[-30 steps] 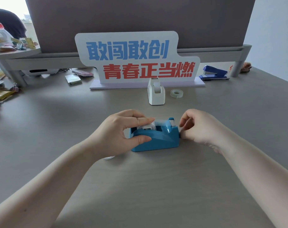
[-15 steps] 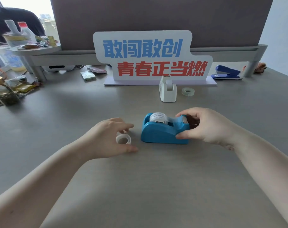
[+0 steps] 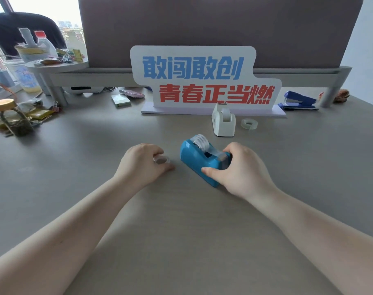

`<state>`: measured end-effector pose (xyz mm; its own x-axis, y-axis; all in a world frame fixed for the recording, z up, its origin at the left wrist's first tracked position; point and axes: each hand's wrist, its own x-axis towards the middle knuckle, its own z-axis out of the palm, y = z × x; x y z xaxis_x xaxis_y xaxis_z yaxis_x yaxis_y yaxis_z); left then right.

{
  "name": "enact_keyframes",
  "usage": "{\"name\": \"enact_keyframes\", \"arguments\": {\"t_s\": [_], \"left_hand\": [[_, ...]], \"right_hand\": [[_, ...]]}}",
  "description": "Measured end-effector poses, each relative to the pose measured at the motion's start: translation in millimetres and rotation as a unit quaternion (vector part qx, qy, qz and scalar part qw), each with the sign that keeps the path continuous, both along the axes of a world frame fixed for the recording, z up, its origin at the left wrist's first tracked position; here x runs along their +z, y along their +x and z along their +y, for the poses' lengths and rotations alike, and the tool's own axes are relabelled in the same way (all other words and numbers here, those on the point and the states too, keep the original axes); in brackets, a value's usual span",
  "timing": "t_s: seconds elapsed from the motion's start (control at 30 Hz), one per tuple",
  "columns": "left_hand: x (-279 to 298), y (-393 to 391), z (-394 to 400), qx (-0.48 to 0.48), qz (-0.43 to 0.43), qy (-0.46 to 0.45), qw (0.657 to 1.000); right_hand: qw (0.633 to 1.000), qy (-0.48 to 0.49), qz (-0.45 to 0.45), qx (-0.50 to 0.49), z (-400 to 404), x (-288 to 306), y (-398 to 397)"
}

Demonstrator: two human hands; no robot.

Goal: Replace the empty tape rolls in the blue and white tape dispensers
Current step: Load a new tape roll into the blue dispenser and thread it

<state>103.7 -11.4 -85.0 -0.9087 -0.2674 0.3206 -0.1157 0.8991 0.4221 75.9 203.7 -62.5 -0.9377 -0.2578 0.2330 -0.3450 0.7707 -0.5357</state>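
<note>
On grey desk (image 3: pixel 75 177), front of slogan sign (image 3: pixel 202 79): right hand (image 3: pixel 238 169) grips blue dispenser (image 3: pixel 194 160) at cutter end, roll loaded. White dispenser (image 3: pixel 223 121) nearer sign, spare roll (image 3: pixel 249 124) beside. Left hand (image 3: pixel 142 165) pinches empty core (image 3: pixel 161 160).

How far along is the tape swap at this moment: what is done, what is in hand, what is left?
Looks done: the blue dispenser carries a roll, its tape drawn to the cutter. In hand: the right hand grips that dispenser; the left hand is on a small ring, apparently the spent core. Left: the white dispenser, with a loose tape roll beside it.
</note>
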Motion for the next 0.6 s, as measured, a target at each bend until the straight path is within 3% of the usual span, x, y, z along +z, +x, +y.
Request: {"name": "enact_keyframes", "arguments": {"t_s": [0.6], "left_hand": [[-6,-93,-29,0.066,0.018,0.026,0.997]], "right_hand": [[0.996,0.009,0.063,-0.056,-83,-5,-76]]}}
